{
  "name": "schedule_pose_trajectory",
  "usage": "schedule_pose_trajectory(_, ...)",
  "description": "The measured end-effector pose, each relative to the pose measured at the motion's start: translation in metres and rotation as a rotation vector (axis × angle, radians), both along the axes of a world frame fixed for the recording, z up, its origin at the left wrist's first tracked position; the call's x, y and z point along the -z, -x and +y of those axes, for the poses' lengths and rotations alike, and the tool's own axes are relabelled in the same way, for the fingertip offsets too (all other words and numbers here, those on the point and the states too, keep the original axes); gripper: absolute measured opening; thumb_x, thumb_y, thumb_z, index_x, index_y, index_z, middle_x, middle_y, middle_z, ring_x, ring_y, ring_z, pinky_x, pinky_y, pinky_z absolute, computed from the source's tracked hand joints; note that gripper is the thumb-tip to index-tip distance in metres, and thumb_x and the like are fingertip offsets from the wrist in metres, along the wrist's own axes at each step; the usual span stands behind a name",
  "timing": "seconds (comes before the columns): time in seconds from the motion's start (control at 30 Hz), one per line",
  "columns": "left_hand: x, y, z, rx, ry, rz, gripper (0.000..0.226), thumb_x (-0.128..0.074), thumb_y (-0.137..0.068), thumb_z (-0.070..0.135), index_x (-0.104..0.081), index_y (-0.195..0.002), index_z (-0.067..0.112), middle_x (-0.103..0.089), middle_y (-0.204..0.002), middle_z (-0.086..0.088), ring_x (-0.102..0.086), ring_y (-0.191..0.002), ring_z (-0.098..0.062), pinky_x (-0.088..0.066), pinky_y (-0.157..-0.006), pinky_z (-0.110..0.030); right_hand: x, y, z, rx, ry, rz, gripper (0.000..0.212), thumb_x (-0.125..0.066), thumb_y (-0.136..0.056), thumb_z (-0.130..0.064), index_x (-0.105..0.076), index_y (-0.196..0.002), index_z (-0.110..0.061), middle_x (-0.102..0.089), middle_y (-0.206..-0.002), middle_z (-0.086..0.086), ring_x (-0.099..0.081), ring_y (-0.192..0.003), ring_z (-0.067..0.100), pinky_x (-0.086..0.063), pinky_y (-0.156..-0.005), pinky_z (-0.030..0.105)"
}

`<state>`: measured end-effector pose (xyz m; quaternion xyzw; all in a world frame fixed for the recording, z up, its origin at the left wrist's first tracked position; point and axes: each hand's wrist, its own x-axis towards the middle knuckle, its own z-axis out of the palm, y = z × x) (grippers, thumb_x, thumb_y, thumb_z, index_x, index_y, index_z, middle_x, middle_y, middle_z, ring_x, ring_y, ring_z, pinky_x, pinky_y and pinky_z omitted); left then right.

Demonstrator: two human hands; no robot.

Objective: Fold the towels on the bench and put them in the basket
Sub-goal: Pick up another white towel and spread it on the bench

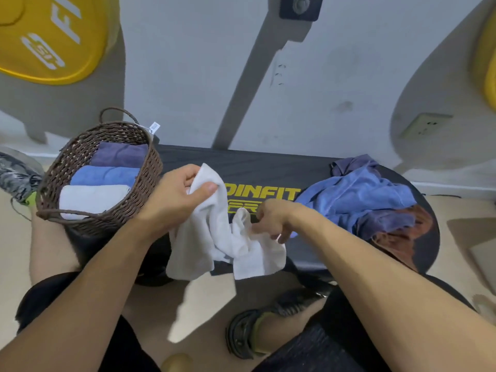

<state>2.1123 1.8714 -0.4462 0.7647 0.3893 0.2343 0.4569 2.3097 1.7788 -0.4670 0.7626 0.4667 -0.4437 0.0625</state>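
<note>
Both hands hold one white towel over the near edge of the black surface. Left hand: thumb and fingers pinched on an upper corner, fingertips partly buried in cloth. Right hand: fingers curled down into the bunched middle/right edge, tips mostly hidden by the fabric; grip looks clamped on the towel. The towel is crumpled, not flat; its long axis runs roughly from the raised upper-left corner down to the lower right, lower parts hanging past the surface edge toward the floor. It covers the start of the yellow lettering on the surface, second line mostly hidden.

Wicker basket at the left end of the surface, just beside the left hand, holding three folded towels side by side: white towel in basket nearest, light blue one in the middle, purple one farthest. Their lower parts are hidden by the basket wall.

Unfolded pile at the right end: blue on top, purple and rust-orange partly buried; count unclear.

Yellow weight plates, left and right, cut off by the frame. Person's knees and a sandalled foot low in the view, blurred.
</note>
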Motion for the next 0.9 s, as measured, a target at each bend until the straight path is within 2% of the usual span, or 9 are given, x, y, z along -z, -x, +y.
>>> schedule_pose_trajectory(0.07,-0.004,-0.012,0.0,0.054,-0.032,-0.008,0.004,-0.069,-0.09,0.018,-0.067,-0.093,0.018,-0.07,-0.081,0.009,-0.06,-0.073,0.004,-0.043,-0.067,-0.011,-0.017,-0.01,0.002,-0.099,-0.2,-0.118,0.055,-0.072,-0.083,-0.043,-0.058,-0.123,-0.008,-0.065,-0.117,0.011,-0.066,-0.097,0.027,-0.056,-0.08,0.036)
schedule_pose_trajectory(0.17,-0.01,-0.027,0.0,0.148,-0.013,-0.034,0.007,-0.071,-0.089,0.017,-0.068,-0.095,0.02,-0.071,-0.083,0.01,-0.061,-0.073,0.005,-0.044,-0.066,-0.008,-0.04,-0.015,0.0,0.039,-0.479,0.3,0.088,-0.088,-0.07,-0.037,-0.041,-0.144,-0.025,-0.053,-0.138,-0.007,-0.057,-0.12,0.009,-0.049,-0.101,0.032)
schedule_pose_trajectory(0.3,-0.015,-0.042,0.002,0.259,0.015,-0.047,0.016,-0.071,-0.086,0.009,-0.068,-0.098,0.02,-0.073,-0.092,0.002,-0.064,-0.077,0.0,-0.048,-0.068,-0.011,-0.048,-0.008,0.005,0.255,-0.686,0.6,0.039,-0.079,-0.083,-0.031,-0.063,-0.116,-0.017,-0.072,-0.108,-0.001,-0.069,-0.098,0.012,-0.056,-0.082,0.026)
schedule_pose_trajectory(0.4,-0.013,-0.048,0.004,0.303,0.116,-0.132,0.029,-0.07,-0.085,0.006,-0.064,-0.109,0.021,-0.072,-0.104,0.001,-0.07,-0.089,-0.008,-0.052,-0.074,-0.015,-0.044,-0.008,0.011,0.424,-0.764,0.538,0.026,-0.07,-0.091,-0.032,-0.066,-0.1,-0.008,-0.069,-0.088,0.005,-0.064,-0.073,0.015,-0.053,-0.062,0.031)
schedule_pose_trajectory(0.47,-0.008,-0.05,0.005,0.304,0.129,-0.148,0.038,-0.072,-0.082,0.014,-0.06,-0.116,0.026,-0.07,-0.108,0.004,-0.069,-0.096,-0.011,-0.053,-0.079,-0.018,-0.039,-0.009,0.016,0.45,-0.787,0.447,0.023,-0.067,-0.092,-0.032,-0.065,-0.094,-0.009,-0.068,-0.085,0.003,-0.062,-0.072,0.014,-0.054,-0.068,0.037)
schedule_pose_trajectory(0.57,0.005,-0.049,0.006,0.241,0.209,-0.174,0.047,-0.073,-0.078,0.019,-0.056,-0.12,0.031,-0.069,-0.103,0.0,-0.069,-0.096,-0.019,-0.056,-0.083,-0.029,-0.03,-0.013,0.024,0.506,-0.838,0.353,0.018,-0.065,-0.092,-0.032,-0.063,-0.087,-0.015,-0.066,-0.078,-0.005,-0.06,-0.068,0.01,-0.048,-0.063,0.029)
schedule_pose_trajectory(0.63,0.015,-0.044,0.011,0.169,0.206,-0.133,0.038,-0.073,-0.078,0.02,-0.06,-0.113,0.031,-0.07,-0.098,0.001,-0.069,-0.093,-0.018,-0.055,-0.084,-0.032,-0.024,-0.021,0.028,0.568,-0.866,0.298,0.017,-0.064,-0.092,-0.034,-0.062,-0.087,-0.017,-0.064,-0.077,-0.008,-0.058,-0.067,0.009,-0.044,-0.062,0.025)
schedule_pose_trajectory(0.8,0.047,-0.012,0.025,0.158,-0.036,0.156,0.018,-0.068,-0.088,0.014,-0.066,-0.092,0.031,-0.07,-0.087,0.019,-0.064,-0.077,0.002,-0.043,-0.065,-0.008,-0.006,-0.048,0.029,0.64,-0.813,0.245,0.023,-0.063,-0.092,-0.036,-0.061,-0.084,-0.015,-0.056,-0.067,-0.011,-0.05,-0.057,0.007,-0.041,-0.056,0.023)
schedule_pose_trajectory(0.9,0.064,0.006,0.038,0.124,0.001,0.248,0.012,-0.062,-0.094,0.021,-0.067,-0.091,0.031,-0.07,-0.086,0.021,-0.063,-0.079,0.004,-0.046,-0.07,-0.015,0.008,-0.061,0.026,0.635,-0.732,0.278,0.026,-0.064,-0.093,-0.032,-0.061,-0.084,-0.008,-0.054,-0.065,-0.006,-0.046,-0.056,0.01,-0.04,-0.055,0.029)
